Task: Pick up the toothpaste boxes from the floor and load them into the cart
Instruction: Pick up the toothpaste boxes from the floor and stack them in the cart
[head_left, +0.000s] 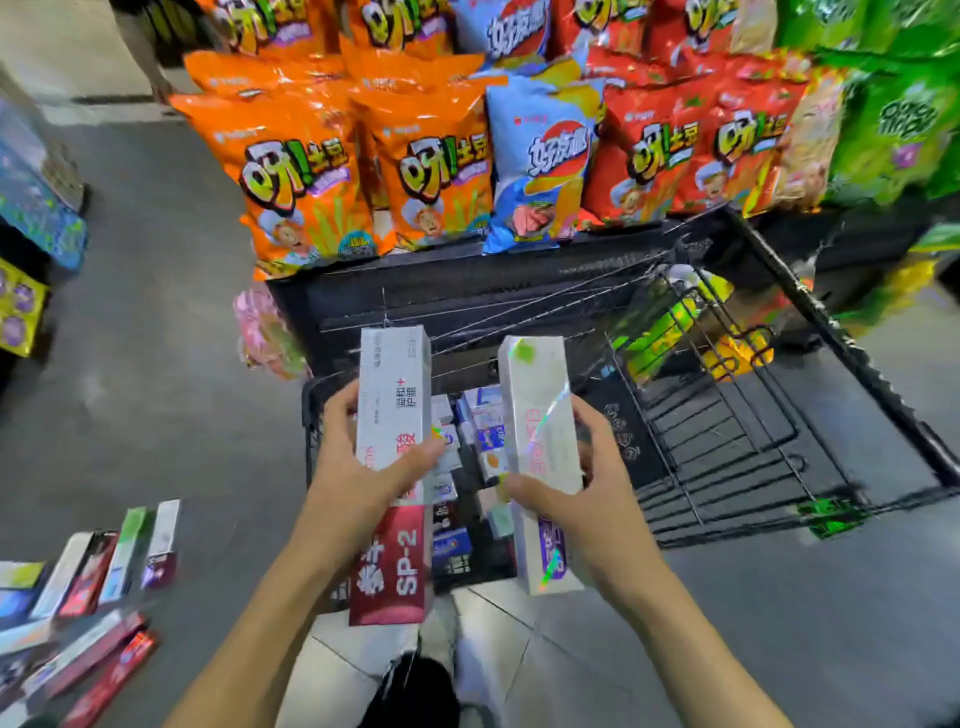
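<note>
Left grip (363, 467) holding box (392, 395), over cart (779, 415)

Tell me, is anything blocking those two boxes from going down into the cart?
Nothing visible does. The red-ended box and the silvery box hang right over the open cart, above boxes already inside.

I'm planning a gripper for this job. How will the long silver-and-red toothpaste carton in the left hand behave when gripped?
The long silver-and-red toothpaste carton likely stays stiff: it juts straight past both sides of the left hand without sagging. Probably light, since thumb and fingers alone hold it. Its glossy faces may be slippery. Flat sides mean it shouldn't roll.
</note>
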